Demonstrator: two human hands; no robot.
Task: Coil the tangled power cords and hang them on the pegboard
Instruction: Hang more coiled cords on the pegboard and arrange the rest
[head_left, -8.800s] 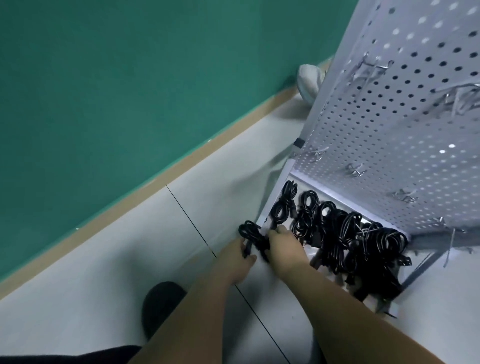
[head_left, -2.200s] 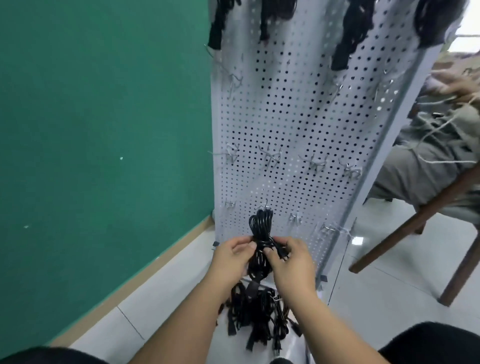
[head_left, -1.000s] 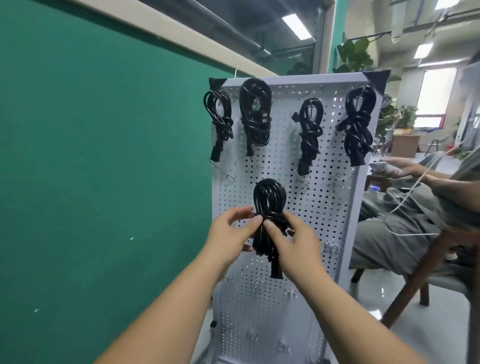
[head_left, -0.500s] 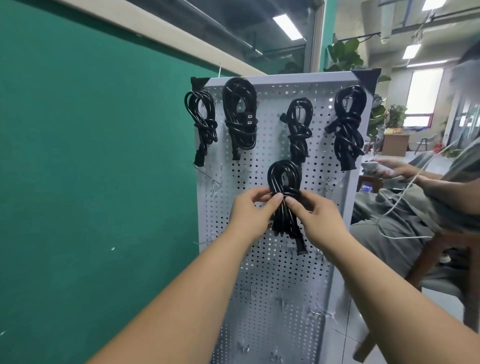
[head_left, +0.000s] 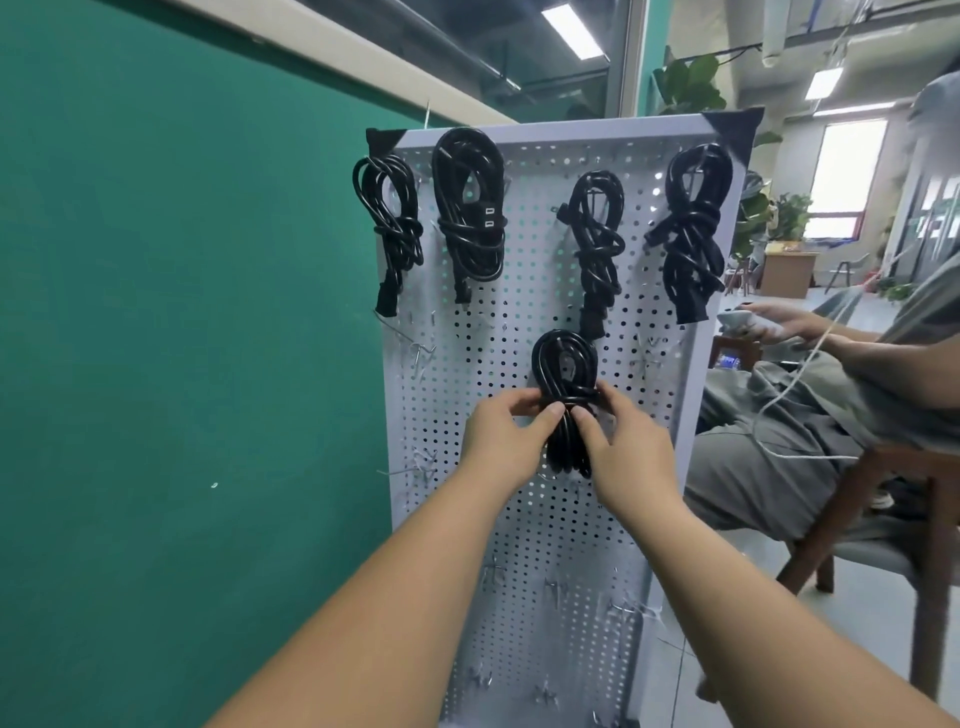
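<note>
The coiled cord (head_left: 563, 374) sits at the centre of the frame, against the pegboard (head_left: 457, 374) just below the top row. Both hands meet at its wrapped waist. The left hand (head_left: 501, 436) pinches the wrap between thumb and fingertips from the left side. The right hand (head_left: 623, 447) pinches it from the right, with its fingers curled behind the bundle. The open loop stands above the hands and the loose tail hangs below them. I cannot tell whether the loop is over a hook yet.

The cord looks like rubbery mains cable, so it is probably springy and moderately heavy for its bulk. It should be grippy rather than slick, and not fragile. Such a coil probably loosens if held by a single strand, so the bound waist looks the soundest place to hold. That grip also leaves the top loop free to drop over a peg.

Four hung cords (head_left: 470, 208) fill the upper row. A seated person (head_left: 779, 441) is at the right edge of the frame.
</note>
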